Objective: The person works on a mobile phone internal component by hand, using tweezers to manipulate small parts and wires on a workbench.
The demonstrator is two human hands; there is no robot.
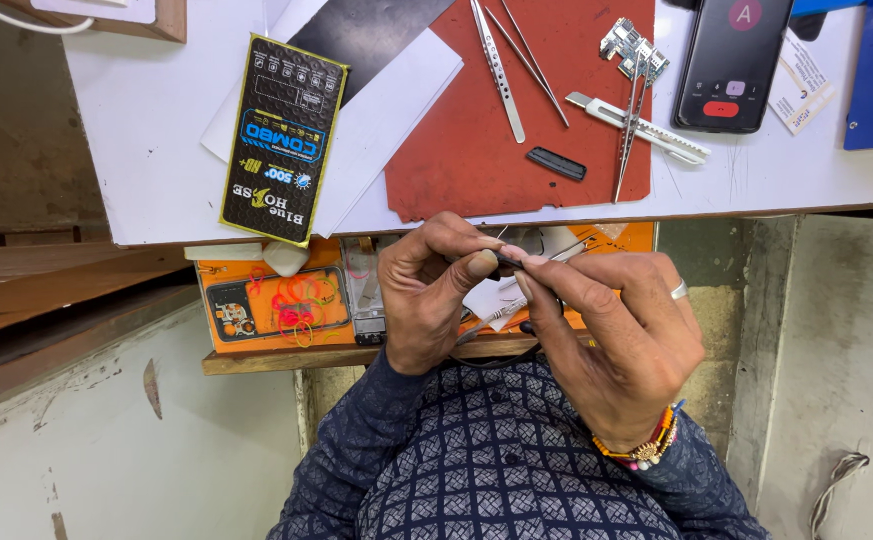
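Your left hand (427, 295) and right hand (612, 335), below the red mat (457, 150): fingertips pinched shut together on a small dark part (509, 263).

- Left hand (427, 295) sits at about 9 o'clock of centre, fingers curled, thumb pressed toward the index tip in a tight pinch.
- Right hand (612, 335) lies at 3 o'clock of it, fingers pointing toward 10 o'clock, thumb and index tips meeting the left's, a ring on one finger.
- Both hands touch at the fingertips.
- Forearms, in dark patterned sleeves, run in from 6 o'clock; a beaded band circles the right wrist.
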